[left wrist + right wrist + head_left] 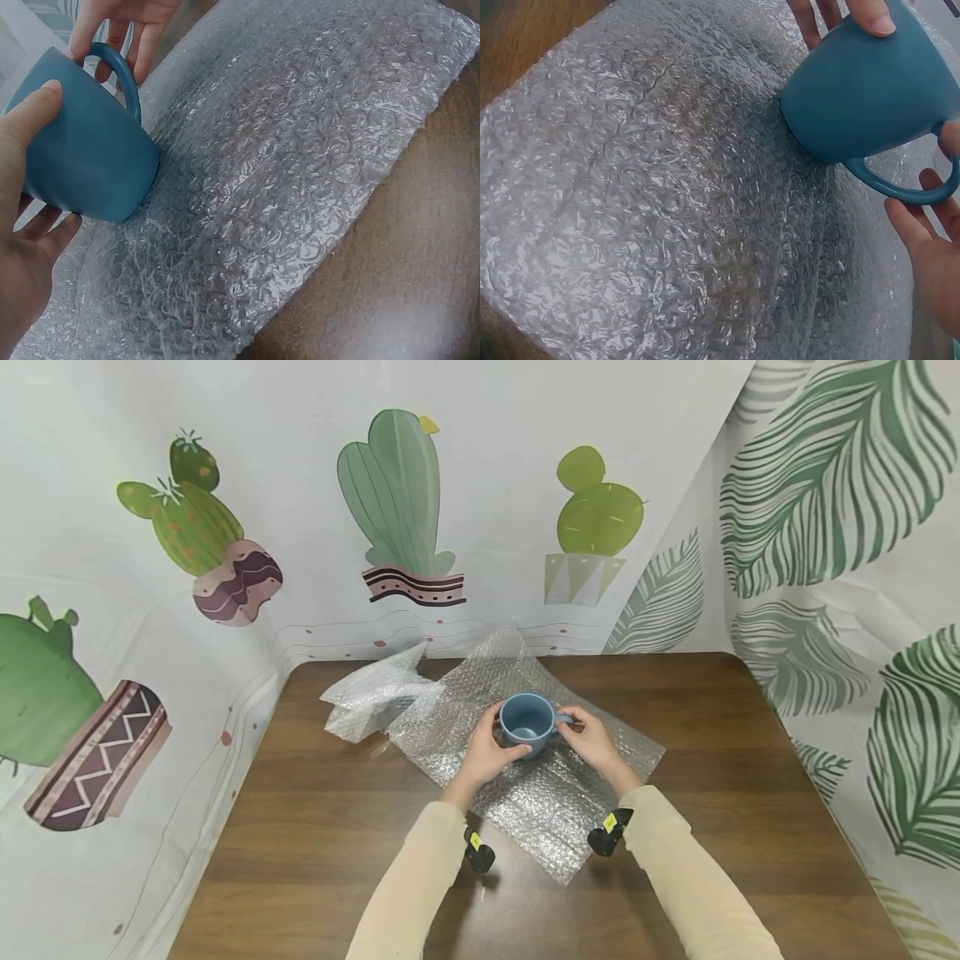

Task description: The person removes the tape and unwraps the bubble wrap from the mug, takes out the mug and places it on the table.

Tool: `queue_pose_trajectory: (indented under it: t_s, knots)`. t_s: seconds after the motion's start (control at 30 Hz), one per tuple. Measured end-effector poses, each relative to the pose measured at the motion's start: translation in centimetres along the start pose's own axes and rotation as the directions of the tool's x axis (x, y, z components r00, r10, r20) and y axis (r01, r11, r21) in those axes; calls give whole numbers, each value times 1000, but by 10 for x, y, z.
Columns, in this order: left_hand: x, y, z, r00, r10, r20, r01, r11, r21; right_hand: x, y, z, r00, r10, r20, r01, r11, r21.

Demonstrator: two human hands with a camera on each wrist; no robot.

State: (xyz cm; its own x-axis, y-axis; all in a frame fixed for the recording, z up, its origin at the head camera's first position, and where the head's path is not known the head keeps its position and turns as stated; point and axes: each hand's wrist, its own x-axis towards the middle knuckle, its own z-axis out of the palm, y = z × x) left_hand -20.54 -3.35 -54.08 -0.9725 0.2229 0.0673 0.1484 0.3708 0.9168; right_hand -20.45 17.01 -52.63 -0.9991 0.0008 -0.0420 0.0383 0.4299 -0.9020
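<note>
A blue mug [527,720] is upright over the middle of a sheet of bubble wrap [540,810]. My left hand [486,752] grips the mug's body from the left, its thumb across the near side, as the left wrist view shows on the blue mug [90,150]. At the handle [900,193] on the right, my right hand [590,743] pinches with thumb and fingers. The mug's base is at the bubble wrap [630,187]; whether it bears fully on the sheet I cannot tell. Inside, the mug looks empty.
Another crumpled piece of bubble wrap [367,702] lies at the back left, touching the sheet's left corner. The brown wooden table [322,860] runs up to a wall hanging [495,527] printed with cacti and leaves. The sheet's far corner rises against that hanging.
</note>
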Motion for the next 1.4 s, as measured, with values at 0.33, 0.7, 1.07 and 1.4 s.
queue_pose_trajectory:
  t_s: [0.33, 0.7, 1.07, 1.4]
  knots:
    - [0, 3, -1, 1000, 27, 11, -27, 999, 34, -2, 1, -1, 1000, -24, 4, 24, 1000, -1]
    - [1, 15, 4, 1000, 25, 5, -26, 998, 59, -1, 4, -12, 992, -125, -23, 125, 992, -7]
    - [6, 31, 24, 997, 68, -18, -67, 995, 77, -5, 6, -41, 988, -152, 10, 152, 987, -53]
    - [5, 51, 52, 998, 51, -41, -47, 994, 100, -13, 15, -72, 992, -116, 50, 121, 987, -107]
